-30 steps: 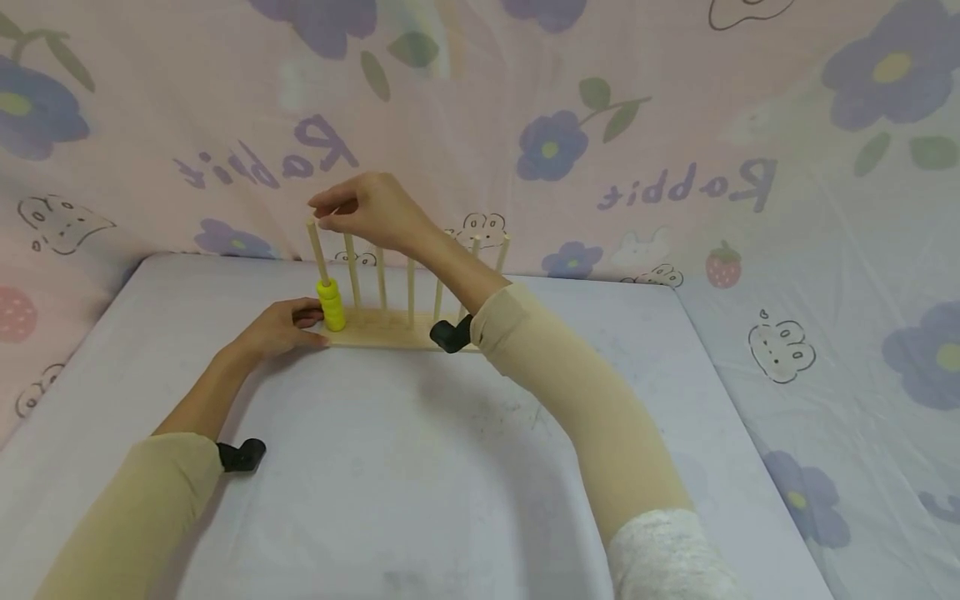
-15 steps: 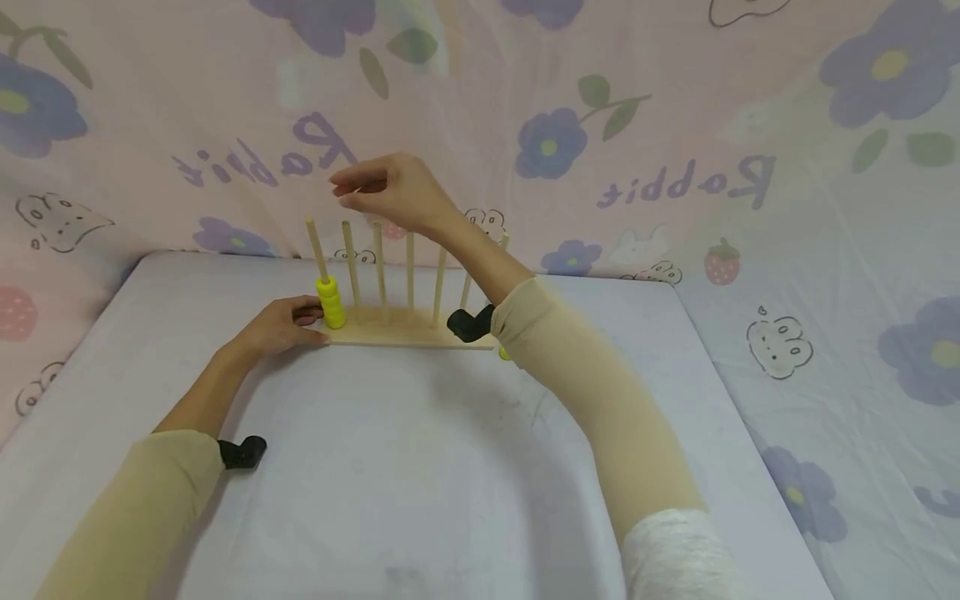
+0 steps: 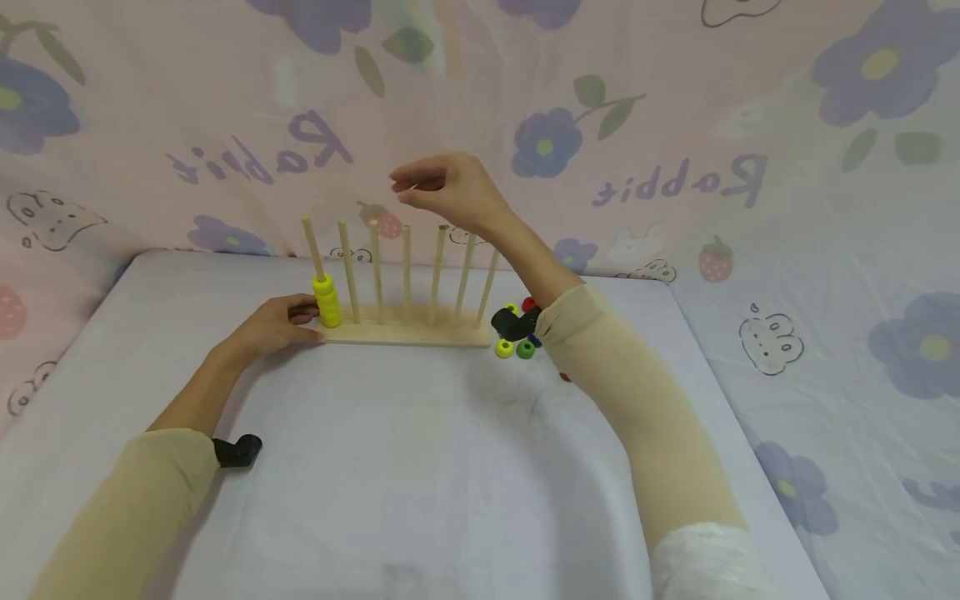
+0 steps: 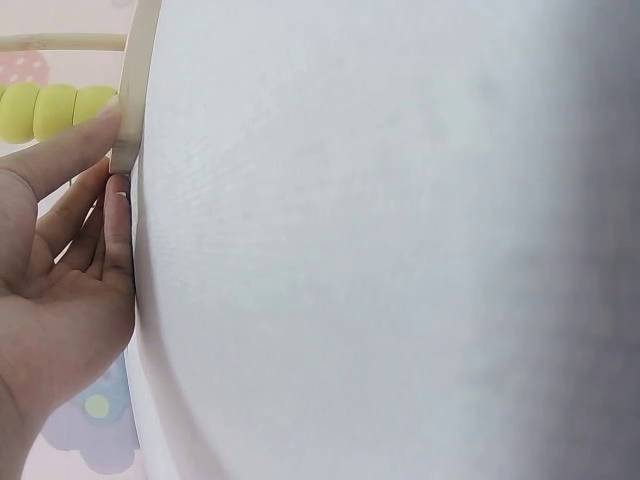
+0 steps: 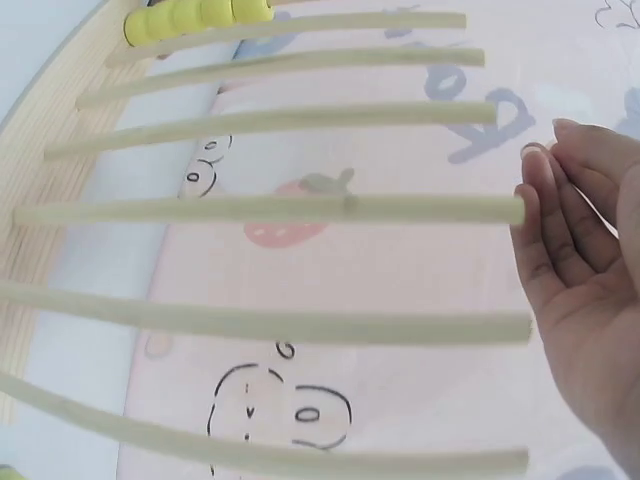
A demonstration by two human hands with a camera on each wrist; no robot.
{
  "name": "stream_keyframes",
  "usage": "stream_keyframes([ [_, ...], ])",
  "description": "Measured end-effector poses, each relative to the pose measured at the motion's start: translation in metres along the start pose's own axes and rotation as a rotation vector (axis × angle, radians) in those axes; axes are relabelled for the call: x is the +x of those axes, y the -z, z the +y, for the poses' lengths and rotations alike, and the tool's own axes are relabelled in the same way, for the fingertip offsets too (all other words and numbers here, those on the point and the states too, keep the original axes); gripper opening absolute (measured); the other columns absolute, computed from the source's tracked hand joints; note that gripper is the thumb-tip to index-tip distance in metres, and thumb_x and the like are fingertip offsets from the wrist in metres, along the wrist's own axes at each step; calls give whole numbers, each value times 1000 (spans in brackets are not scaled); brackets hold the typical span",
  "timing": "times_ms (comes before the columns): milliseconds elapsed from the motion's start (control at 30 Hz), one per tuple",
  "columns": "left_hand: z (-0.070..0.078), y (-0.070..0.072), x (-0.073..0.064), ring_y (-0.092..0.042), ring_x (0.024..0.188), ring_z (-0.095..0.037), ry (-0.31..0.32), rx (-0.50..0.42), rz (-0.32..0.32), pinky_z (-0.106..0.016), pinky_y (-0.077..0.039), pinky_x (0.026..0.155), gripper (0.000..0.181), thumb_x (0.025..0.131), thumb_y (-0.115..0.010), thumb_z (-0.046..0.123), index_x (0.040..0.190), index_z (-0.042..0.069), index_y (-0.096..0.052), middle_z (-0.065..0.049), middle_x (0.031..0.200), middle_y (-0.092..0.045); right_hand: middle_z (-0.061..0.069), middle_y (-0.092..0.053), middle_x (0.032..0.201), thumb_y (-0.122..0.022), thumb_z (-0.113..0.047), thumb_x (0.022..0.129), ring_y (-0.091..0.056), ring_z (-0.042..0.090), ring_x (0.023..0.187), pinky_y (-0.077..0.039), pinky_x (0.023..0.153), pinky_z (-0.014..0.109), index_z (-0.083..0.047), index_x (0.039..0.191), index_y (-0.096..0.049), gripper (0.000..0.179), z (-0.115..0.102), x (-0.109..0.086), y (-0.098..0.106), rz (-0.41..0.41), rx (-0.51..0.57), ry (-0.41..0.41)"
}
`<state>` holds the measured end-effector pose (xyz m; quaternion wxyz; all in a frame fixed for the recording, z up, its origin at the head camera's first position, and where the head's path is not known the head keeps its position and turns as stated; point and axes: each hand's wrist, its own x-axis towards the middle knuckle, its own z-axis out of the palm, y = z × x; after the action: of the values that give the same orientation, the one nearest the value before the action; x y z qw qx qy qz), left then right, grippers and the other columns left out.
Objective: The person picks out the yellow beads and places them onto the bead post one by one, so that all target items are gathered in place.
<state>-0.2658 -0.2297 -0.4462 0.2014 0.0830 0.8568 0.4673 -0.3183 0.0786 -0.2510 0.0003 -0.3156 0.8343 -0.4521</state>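
A wooden peg rack [image 3: 405, 335] with a row of upright pegs stands on the white table. Several yellow beads [image 3: 327, 304] are stacked on its leftmost peg; the other pegs in view are bare. My left hand [image 3: 273, 327] holds the left end of the base, thumb and fingers about its corner beside the beads. In the left wrist view, the thumb [image 4: 80, 145] lies against the base near the yellow beads. My right hand [image 3: 453, 192] hovers above the right half of the rack, fingers loosely bent, nothing between them. The right wrist view shows the fingers [image 5: 560, 215] near the peg tops.
Loose beads lie right of the rack, among them a yellow bead [image 3: 505, 349], a green bead [image 3: 526, 350] and a red bead [image 3: 529, 303]. My right forearm partly covers them. A patterned cloth [image 3: 547, 75] hangs behind the table [image 3: 375, 467].
My right hand has risen from above the leftmost peg and moved right, over the rack's right half. Loose beads have come into sight behind the forearm. The left hand stays at the base.
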Motion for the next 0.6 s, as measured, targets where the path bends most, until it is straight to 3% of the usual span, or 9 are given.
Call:
stream_keyframes([
  [333, 1, 1, -3, -38, 139, -39, 5, 15, 6, -48, -32, 118, 79, 89, -75, 10, 151, -7, -29, -26, 150, -40, 15, -72, 111, -69, -6, 92, -70, 18, 100, -56, 89, 25, 1, 120, -70, 29, -22, -35, 20, 22, -9, -56],
  [600, -1, 0, 0, -38, 139, -38, -9, 2, 3, -47, -32, 118, 78, 89, -75, 10, 151, -7, -31, -26, 150, -40, 19, -71, 112, -68, -4, 92, -69, 25, 98, -57, 85, 28, 4, 119, -70, 28, -11, -58, 35, 78, -2, -65],
])
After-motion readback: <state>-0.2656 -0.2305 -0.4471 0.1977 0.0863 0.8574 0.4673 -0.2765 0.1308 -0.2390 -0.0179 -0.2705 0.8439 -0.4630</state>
